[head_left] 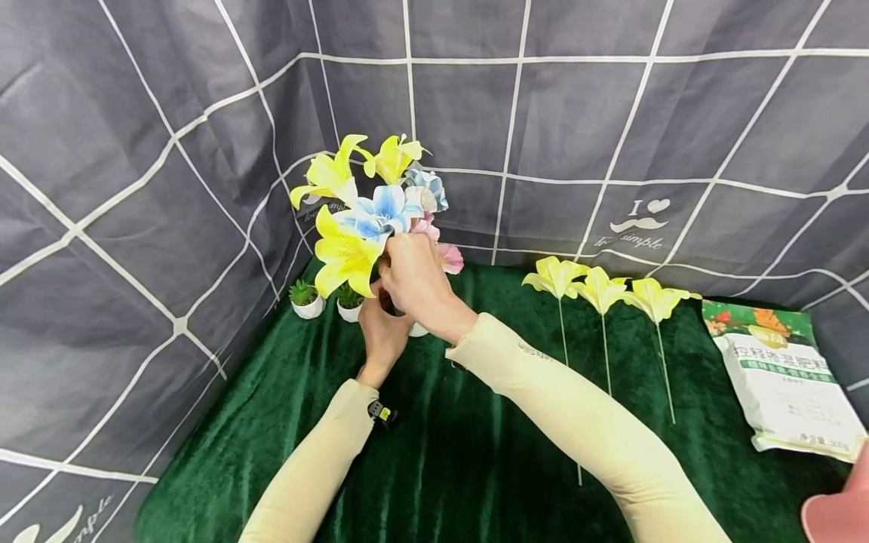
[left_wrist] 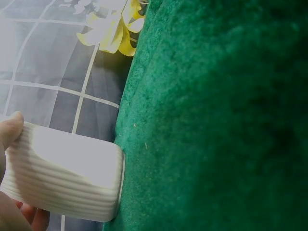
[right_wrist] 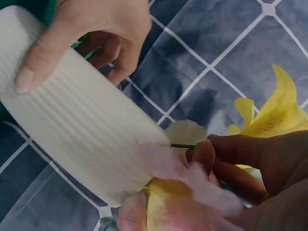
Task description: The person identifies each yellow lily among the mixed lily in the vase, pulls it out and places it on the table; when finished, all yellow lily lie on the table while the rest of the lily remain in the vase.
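Observation:
A white ribbed vase (right_wrist: 82, 110) holds a bunch of artificial flowers: yellow lilies (head_left: 348, 253), a blue-and-white lily (head_left: 382, 211) and pink blooms (head_left: 451, 258). My left hand (head_left: 383, 328) grips the side of the vase, thumb and fingers on opposite faces. In the left wrist view the base of the vase (left_wrist: 72, 178) stands at the green cloth. At the vase's mouth, my right hand (head_left: 421, 279) pinches a thin green flower stem (right_wrist: 183, 145) between thumb and fingers. I cannot tell which bloom this stem carries. Both hands hide most of the vase in the head view.
Several yellow lilies on long stems, one bloom (head_left: 655, 299) outermost, lie on the green cloth (head_left: 448, 452) to the right. Beyond them are a white bag (head_left: 787, 385) and a pink object (head_left: 838, 513). Small potted plants (head_left: 307, 303) stand left of the vase, near the grey checked backdrop (head_left: 570, 121).

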Motion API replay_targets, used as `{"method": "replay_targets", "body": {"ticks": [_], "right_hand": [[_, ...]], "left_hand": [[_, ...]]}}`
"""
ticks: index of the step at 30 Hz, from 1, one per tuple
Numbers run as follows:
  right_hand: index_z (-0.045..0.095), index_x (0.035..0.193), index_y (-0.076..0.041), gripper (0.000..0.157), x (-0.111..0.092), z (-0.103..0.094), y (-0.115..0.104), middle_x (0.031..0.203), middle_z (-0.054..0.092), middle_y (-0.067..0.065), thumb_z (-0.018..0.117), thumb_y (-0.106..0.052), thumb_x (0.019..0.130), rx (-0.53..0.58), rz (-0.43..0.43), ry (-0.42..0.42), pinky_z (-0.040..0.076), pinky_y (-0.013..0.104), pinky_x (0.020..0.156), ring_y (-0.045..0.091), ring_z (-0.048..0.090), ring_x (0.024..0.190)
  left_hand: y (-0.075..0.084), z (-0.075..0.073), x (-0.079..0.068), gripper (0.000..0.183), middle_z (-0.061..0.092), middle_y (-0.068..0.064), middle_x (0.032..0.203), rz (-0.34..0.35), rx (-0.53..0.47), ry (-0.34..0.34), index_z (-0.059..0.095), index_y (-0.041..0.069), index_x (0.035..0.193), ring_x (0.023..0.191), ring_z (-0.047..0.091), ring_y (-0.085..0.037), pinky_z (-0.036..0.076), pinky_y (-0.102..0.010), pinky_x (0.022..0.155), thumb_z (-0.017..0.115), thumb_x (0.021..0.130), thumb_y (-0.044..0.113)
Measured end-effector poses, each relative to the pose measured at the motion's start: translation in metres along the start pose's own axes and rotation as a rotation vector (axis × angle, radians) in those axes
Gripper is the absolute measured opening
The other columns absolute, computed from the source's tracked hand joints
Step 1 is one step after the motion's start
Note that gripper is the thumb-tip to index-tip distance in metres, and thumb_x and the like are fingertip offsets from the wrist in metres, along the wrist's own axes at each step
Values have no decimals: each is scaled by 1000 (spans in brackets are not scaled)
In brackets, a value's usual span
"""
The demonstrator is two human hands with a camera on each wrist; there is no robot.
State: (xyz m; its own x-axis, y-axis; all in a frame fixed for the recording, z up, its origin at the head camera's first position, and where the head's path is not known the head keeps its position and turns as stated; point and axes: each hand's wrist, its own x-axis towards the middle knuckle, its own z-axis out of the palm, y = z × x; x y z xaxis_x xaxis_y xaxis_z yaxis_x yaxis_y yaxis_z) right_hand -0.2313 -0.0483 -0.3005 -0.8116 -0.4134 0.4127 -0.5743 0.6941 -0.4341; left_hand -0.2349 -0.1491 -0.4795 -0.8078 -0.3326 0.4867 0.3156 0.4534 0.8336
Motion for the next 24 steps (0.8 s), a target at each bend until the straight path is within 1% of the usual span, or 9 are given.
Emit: {"method": "replay_targets", "body": {"ticks": [5, 7, 9, 12, 16, 22, 24], "right_hand": [[43, 55, -14, 45, 1, 3, 4, 53, 30, -2, 55, -5, 97, 28, -1, 0, 29, 27, 52, 18, 41, 52], [44, 54, -14, 45, 1, 5, 6, 52, 30, -2, 55, -5, 98, 41, -9, 6, 31, 28, 54, 18, 41, 52], [47, 54, -13, 45, 1, 6, 8, 51, 31, -2, 56, -4, 97, 43, -21, 15, 34, 28, 57, 18, 45, 53], [56, 57, -11, 40, 1, 8, 10, 51, 39, 0, 57, -4, 97, 49, -39, 31, 39, 30, 62, 19, 53, 56], [69, 67, -9, 31, -1, 8, 12, 55, 56, 3, 59, -4, 96, 50, -74, 65, 44, 32, 70, 21, 60, 61], [72, 71, -6, 28, -7, 5, 13, 62, 66, 7, 60, -7, 97, 56, -112, 122, 48, 37, 84, 25, 64, 68], [75, 78, -6, 25, -9, 4, 14, 69, 71, 7, 60, -7, 97, 76, -118, 135, 50, 37, 86, 25, 65, 72]], "left_hand": [[1, 1, 1, 58, 65, -13, 122, -29, 18, 8, 59, 13, 133, 107, 64, -29, 53, -46, 90, 84, 81, 23], [1, 2, 1, 61, 65, -13, 120, -42, 32, 9, 58, 13, 134, 104, 64, -29, 53, -45, 88, 85, 80, 23], [1, 2, 0, 64, 65, -13, 119, -49, 44, 6, 57, 13, 136, 102, 64, -29, 53, -45, 86, 86, 79, 22], [1, 2, -1, 66, 64, -13, 119, -54, 55, 3, 56, 13, 137, 103, 64, -30, 54, -46, 86, 86, 79, 23], [0, 2, 0, 66, 63, -12, 124, -54, 50, 3, 56, 14, 137, 108, 63, -30, 53, -47, 90, 86, 79, 25], [-1, 1, 0, 62, 62, -10, 121, -36, 35, -14, 56, 15, 135, 100, 63, -28, 54, -47, 85, 85, 81, 27], [0, 1, 0, 63, 62, -9, 123, -31, 33, -19, 55, 17, 136, 104, 62, -27, 54, -49, 88, 85, 81, 27]]}}
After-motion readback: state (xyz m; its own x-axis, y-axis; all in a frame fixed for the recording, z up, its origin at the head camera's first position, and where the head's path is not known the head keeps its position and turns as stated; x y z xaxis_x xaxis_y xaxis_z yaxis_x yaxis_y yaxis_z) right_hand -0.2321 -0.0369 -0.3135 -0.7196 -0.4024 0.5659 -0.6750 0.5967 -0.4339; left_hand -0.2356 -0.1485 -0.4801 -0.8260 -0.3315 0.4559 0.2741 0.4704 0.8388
